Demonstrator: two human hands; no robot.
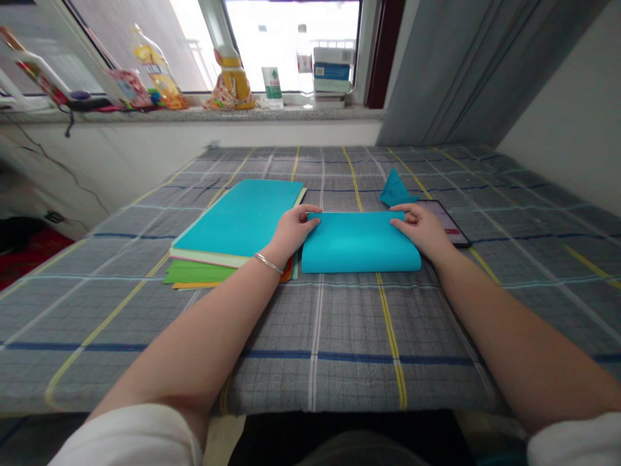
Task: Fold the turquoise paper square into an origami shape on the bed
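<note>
A person's left hand & right hand press flat, fingers spread, on both ends of a folded turquoise paper sheet lying on the plaid cloth, just beside a coloured paper stack.

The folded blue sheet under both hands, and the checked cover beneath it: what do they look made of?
The folded blue sheet looks like matte coloured paper: thin, with a softly rolled near edge and no gloss. The checked cover looks like woven fabric, probably cotton: fine grid weave, dull surface, slight ripples. The left hand and right hand press the sheet's far corners.
</note>
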